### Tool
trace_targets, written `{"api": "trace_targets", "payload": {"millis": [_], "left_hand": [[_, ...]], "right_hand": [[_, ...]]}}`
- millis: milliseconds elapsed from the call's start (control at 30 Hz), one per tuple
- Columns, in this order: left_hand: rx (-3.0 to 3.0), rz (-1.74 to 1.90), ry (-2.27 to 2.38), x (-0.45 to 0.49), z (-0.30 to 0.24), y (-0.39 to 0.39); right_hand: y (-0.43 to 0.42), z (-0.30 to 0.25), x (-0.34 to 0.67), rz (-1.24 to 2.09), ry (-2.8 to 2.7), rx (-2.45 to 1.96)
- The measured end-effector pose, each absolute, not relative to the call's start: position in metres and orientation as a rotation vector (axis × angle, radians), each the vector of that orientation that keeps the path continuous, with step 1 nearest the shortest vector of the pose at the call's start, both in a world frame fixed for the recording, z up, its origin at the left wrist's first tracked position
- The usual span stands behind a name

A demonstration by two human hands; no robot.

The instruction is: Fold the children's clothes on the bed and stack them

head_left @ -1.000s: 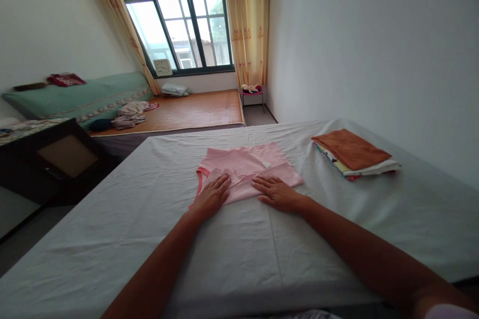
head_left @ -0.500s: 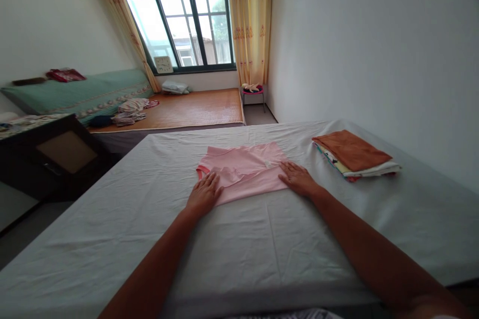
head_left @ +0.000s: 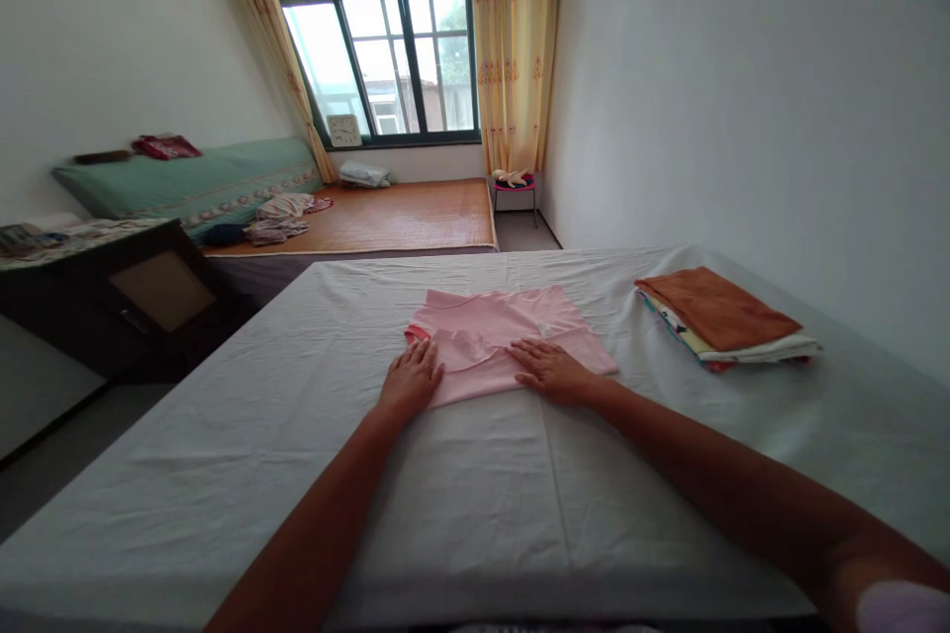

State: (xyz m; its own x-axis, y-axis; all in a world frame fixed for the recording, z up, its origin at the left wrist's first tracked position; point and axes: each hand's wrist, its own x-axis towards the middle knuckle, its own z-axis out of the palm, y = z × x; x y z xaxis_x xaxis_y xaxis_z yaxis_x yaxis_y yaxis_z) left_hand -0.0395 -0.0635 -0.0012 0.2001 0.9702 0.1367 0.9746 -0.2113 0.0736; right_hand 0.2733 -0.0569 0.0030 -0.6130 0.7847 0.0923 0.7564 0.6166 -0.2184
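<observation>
A pink shirt (head_left: 490, 312) lies partly folded on the white sheet (head_left: 475, 495), its near side turned over toward the middle. Its red-edged neckline shows at the left end. My left hand (head_left: 413, 378) rests flat on that end, beside the neckline, fingers stretched out. Farther right, my right hand (head_left: 553, 371) lies palm down on the turned-over layer, fingers extended. Neither hand grips the cloth. The fabric under both palms is hidden.
A stack of folded clothes, with a brown cloth (head_left: 719, 307) on top, sits to the right near the wall. Beyond the sheet's far edge is a bed with a brown mat (head_left: 416, 213). A dark cabinet (head_left: 111, 302) stands at left.
My right hand has slid left along the shirt, from its right end toward the middle. My left hand stays at the neckline end. The view has shifted slightly left.
</observation>
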Motion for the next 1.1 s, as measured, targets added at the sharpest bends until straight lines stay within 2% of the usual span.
{"api": "trace_targets", "payload": {"millis": [167,367,567,800,900,1033,1100], "left_hand": [[-2.432,-0.215,-1.981,-0.042,0.004,-0.067],[-2.439,-0.209,-1.991,-0.043,0.005,-0.067],[-2.431,-0.255,-1.957,-0.046,0.001,-0.065],[-2.454,-0.438,-1.724,-0.034,0.022,-0.042],[-2.594,-0.348,-1.654,-0.029,0.026,-0.028],[-2.6,-0.16,-1.823,-0.047,0.028,-0.001],[-2.495,-0.18,-1.993,-0.062,0.032,0.019]], "right_hand": [[-0.008,0.0,0.276,0.318,-2.722,-1.297],[0.051,-0.008,0.317,0.208,-2.562,-1.686],[0.064,-0.014,0.327,0.152,-2.305,-2.0],[0.067,-0.023,0.33,0.114,-2.264,-1.985],[0.067,-0.026,0.333,0.075,-2.252,-1.968],[0.067,-0.026,0.335,0.064,-2.257,-1.948],[0.068,-0.026,0.335,0.07,-2.255,-1.956]]}}
